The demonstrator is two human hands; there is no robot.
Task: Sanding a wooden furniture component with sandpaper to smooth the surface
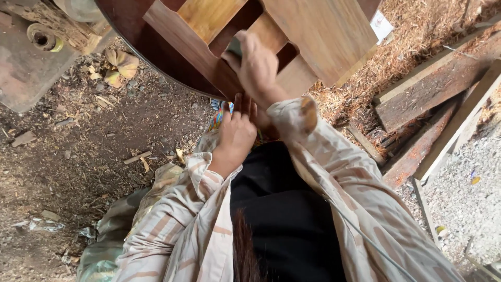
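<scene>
Seen from above, my right hand (257, 65) presses against the underside framing of a dark-stained round wooden tabletop (172, 52), its fingers curled tight around a small greyish pad (234, 47), most likely a bit of abrasive, only a corner of which shows past my knuckles. The pad sits on a reddish cross-rail (198, 57) just inside the tabletop's curved rim, between two paler slats (323, 36), where the tilt of the piece toward me seems to bring the rail within easy reach. My left hand (237, 130) lies just below that rim, flat and relaxed, fingers straight and close together, holding nothing; it appears to rest at the edge of the tabletop or on the bright patterned cloth (219, 116) beneath it, though which one it touches I cannot tell, and it looks placed there to steady the work. Both striped, pale sleeves (334, 172) run back toward my lap from the tabletop. To the left of the tabletop the ground is bare dirt scattered with chips and dry leaves (120, 65); to its right lie rough planks (438, 89) on a bed of sawdust, and beyond them, grey gravel (464, 198).
</scene>
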